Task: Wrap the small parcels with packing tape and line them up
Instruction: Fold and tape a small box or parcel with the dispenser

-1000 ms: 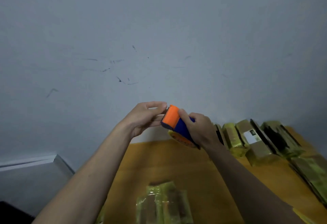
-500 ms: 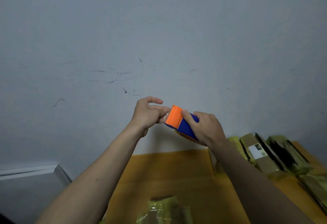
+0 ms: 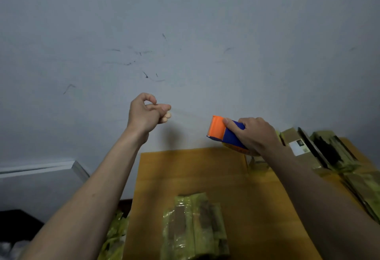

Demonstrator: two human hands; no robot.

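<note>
Both arms are raised before a grey wall (image 3: 185, 13) above an orange-brown table (image 3: 195, 173). The right hand (image 3: 257, 134) grips a tape dispenser (image 3: 224, 132), blue-bodied with an orange front plate, its fingers curled over the blue body and the index finger lying along the top edge; the orange end faces left, toward the other hand. The left hand (image 3: 147, 111) is held well apart from the dispenser, thumb and fingertips pinched together at the end of a faint, nearly transparent strip of tape (image 3: 191, 114) that spans the gap between pinch and dispenser; the strip is barely visible against the wall. A parcel (image 3: 195, 226), wrapped in glossy yellowish tape, lies on the table near the bottom edge, below and between the two forearms, touched by neither hand. A row of wrapped parcels (image 3: 329, 150) stands side by side along the table's far right, behind the right wrist; one carries a white label. More yellowish wrapped material (image 3: 115, 237) shows at the table's left edge beneath the left forearm, too blurred to identify.
</note>
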